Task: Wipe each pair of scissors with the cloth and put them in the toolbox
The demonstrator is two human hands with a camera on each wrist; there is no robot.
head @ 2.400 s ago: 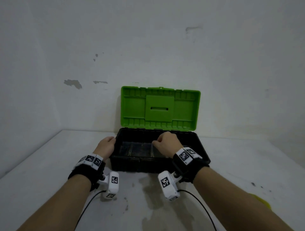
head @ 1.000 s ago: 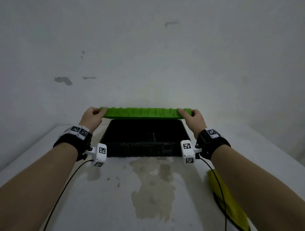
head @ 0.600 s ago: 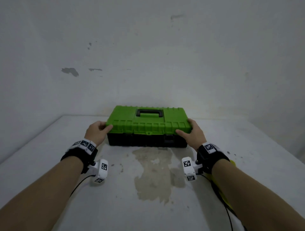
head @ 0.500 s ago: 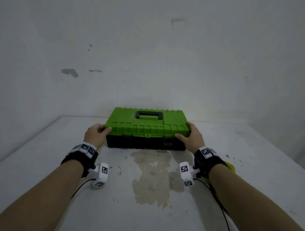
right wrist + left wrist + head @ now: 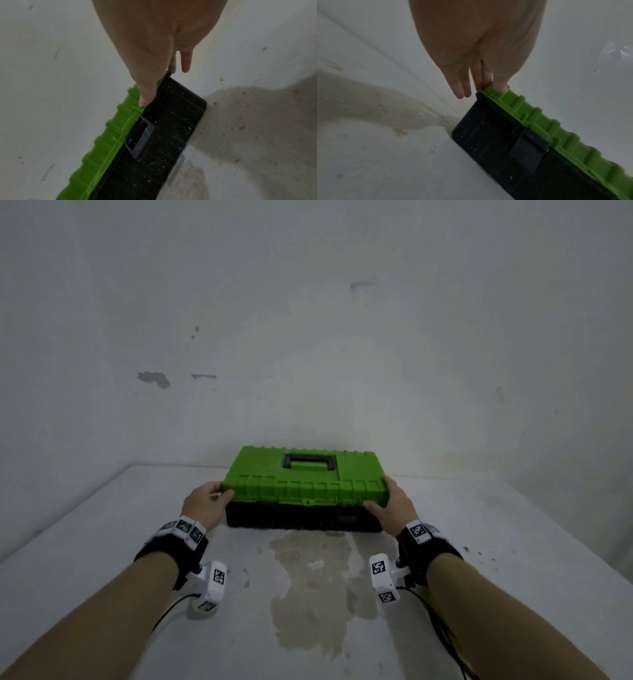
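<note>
The toolbox, with its green lid (image 5: 308, 484) down on the black base (image 5: 291, 517), stands on the white table by the far wall. My left hand (image 5: 205, 503) holds the lid's front left corner, thumb on the front and fingers along the end. My right hand (image 5: 394, 505) holds the front right corner the same way. In the left wrist view the thumb of my left hand (image 5: 471, 54) lies on the lid (image 5: 539, 121); in the right wrist view the thumb of my right hand (image 5: 145, 54) lies on the lid's (image 5: 102, 148) lower edge. A sliver of yellow cloth (image 5: 473, 569) shows under my right forearm. No scissors show.
A dark latch (image 5: 142, 135) hangs on the base's front near my right thumb, another latch (image 5: 527, 152) on the left side. A brownish stain (image 5: 308, 587) spreads over the table (image 5: 102, 542) in front of the box. Walls close off the back and left.
The lid stood upright with both hands at the open box. Both hands then took its corners and swung it down; it now lies shut, the hands still on its corners.
</note>
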